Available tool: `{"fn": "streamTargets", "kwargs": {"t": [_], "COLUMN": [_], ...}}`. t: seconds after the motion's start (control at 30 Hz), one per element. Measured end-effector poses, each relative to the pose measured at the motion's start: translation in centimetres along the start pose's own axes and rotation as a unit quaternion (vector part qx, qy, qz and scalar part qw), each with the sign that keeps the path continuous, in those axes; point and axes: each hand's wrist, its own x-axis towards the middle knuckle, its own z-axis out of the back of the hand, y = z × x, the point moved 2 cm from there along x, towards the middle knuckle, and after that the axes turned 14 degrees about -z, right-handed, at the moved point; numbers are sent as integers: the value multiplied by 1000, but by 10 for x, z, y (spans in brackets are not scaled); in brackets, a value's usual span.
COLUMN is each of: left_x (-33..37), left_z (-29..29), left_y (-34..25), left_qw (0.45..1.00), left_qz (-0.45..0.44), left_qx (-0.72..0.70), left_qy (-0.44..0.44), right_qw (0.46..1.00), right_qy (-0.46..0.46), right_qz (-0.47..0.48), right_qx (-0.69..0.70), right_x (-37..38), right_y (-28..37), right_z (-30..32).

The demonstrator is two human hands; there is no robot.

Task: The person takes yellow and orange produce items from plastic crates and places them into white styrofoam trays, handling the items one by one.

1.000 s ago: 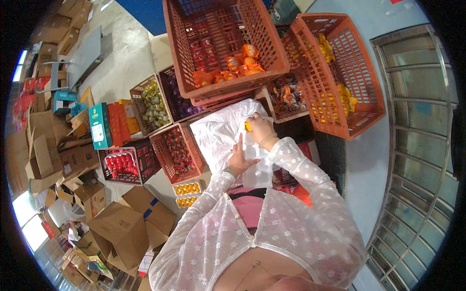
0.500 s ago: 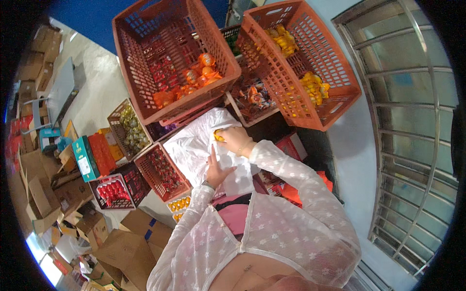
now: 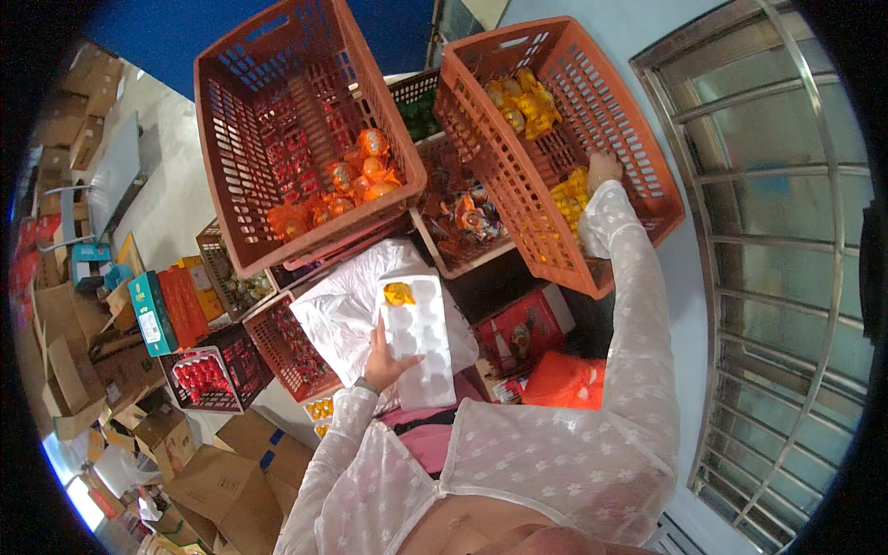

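A white plastic tray (image 3: 428,356) with rows of round hollows lies on a crumpled white plastic bag (image 3: 338,310) in front of me. One yellow-wrapped piece (image 3: 399,294) sits in its upper left hollow. My left hand (image 3: 388,361) rests on the tray's left side, index finger stretched forward and thumb spread across it. My right hand (image 3: 605,168) reaches into the orange-brown crate (image 3: 638,125) at the right, beside yellow-wrapped pieces (image 3: 571,196). Its fingertips are hidden, so I cannot make out anything in them.
Another orange-brown crate (image 3: 268,236) holds orange-wrapped pieces (image 3: 375,176). Below the right crate is a low crate of mixed wrapped pieces (image 3: 476,215). Small crates and cardboard boxes (image 3: 227,481) stand left. A barred window (image 3: 786,277) is at the right.
My right hand has left the tray and moved far right into the crate. The yellow-wrapped piece now shows in the tray. My left hand stays on the tray; the view has shifted slightly.
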Motion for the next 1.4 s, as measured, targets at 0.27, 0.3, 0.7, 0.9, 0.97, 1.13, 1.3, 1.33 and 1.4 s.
{"fn": "streamTargets", "kwargs": {"t": [0.27, 0.3, 0.7, 0.9, 0.97, 1.13, 1.3, 1.33, 1.4], "left_x": [0, -1, 3, 0, 1, -11, -19, -19, -17], "left_z": [-5, -6, -9, -7, -6, -1, -1, -3, -3], "left_y": [3, 9, 14, 19, 9, -12, -5, -4, -8], "left_qw": [1000, 999, 997, 998, 997, 998, 998, 997, 995], "left_qz": [7, 3, -66, -62, -67, -33, -22, -21, -21], "left_qx": [30, 34, 41, 17, 29, -3, 23, 48, 72], "left_qy": [2, 1, -22, -20, -29, -49, -60, -61, -62], "right_qw": [928, 916, 574, 120, 109, 565, 824, 858, 901], "right_qy": [112, 129, 262, 570, 657, 439, 50, 29, -24], "right_qz": [180, 186, 29, 37, 124, 245, 377, 370, 344], "right_qx": [-306, -331, 775, 812, 736, 655, 420, 355, 264], "right_x": [49, 41, -54, -216, -251, -303, -333, -344, -355], "right_y": [11, 13, -37, 3, 34, 111, 140, 145, 160], "right_z": [-85, -70, 30, 56, 36, -11, 3, 10, 10]}}
